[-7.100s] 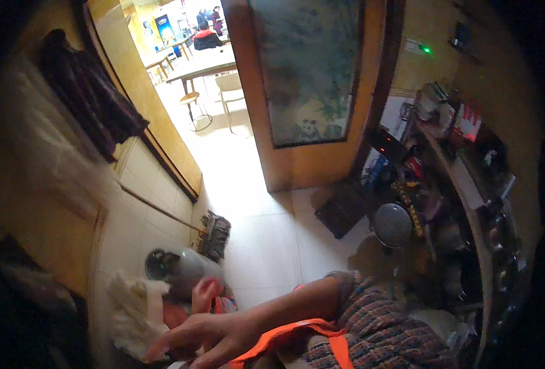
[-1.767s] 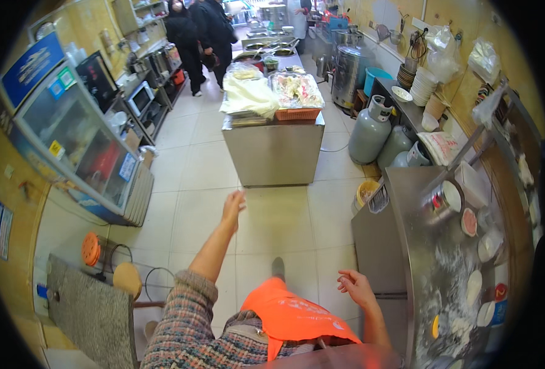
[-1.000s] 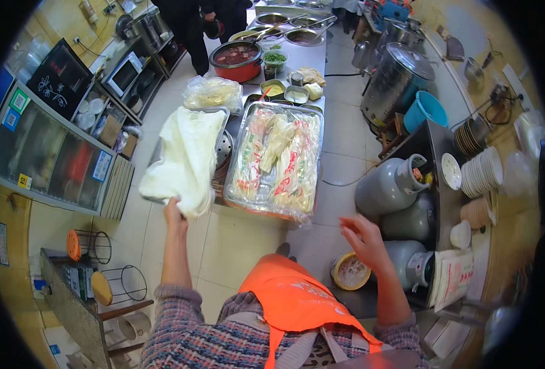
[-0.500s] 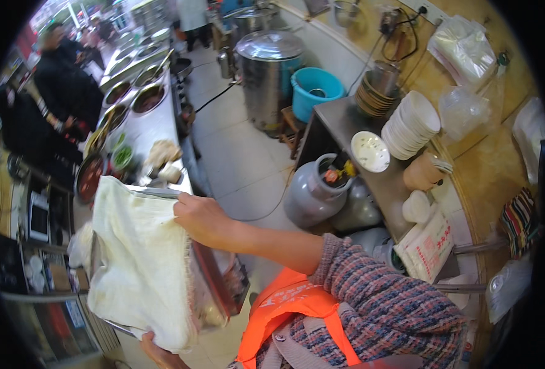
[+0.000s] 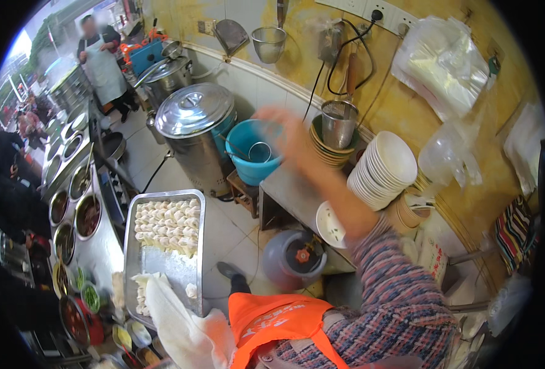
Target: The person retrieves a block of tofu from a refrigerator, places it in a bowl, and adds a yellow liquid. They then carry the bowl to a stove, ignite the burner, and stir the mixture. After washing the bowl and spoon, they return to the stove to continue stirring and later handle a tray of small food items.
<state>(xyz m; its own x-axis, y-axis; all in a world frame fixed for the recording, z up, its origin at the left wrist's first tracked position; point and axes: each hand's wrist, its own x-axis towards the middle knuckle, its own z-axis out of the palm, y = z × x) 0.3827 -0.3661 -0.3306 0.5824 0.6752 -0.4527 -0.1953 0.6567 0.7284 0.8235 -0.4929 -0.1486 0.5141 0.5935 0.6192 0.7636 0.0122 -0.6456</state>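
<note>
A metal tray (image 5: pixel 166 270) holds rows of small pale dumplings (image 5: pixel 167 225) at its far end. A few more lie at its near left corner, and one sits apart near the right side. Bunched over the tray's near end is a white cloth (image 5: pixel 173 313). My right hand (image 5: pixel 278 132), smeared by motion, is stretched forward in front of the light-blue bucket (image 5: pixel 238 136), apart from the tray. Whether its fingers are apart or closed does not show. My left hand is out of sight.
A large lidded steel pot (image 5: pixel 197 117) stands behind the tray, left of the bucket. Stacked white bowls (image 5: pixel 383 169) stand on a metal shelf at right, above a grey gas cylinder (image 5: pixel 291 261). A counter (image 5: pixel 94 246) with food pans runs along the left. An aproned person (image 5: pixel 105 74) stands far back.
The cloth that covered the tray is drawn back toward me, baring the dumplings. My right hand has left the tray's edge and moved forward and right. My view has turned too.
</note>
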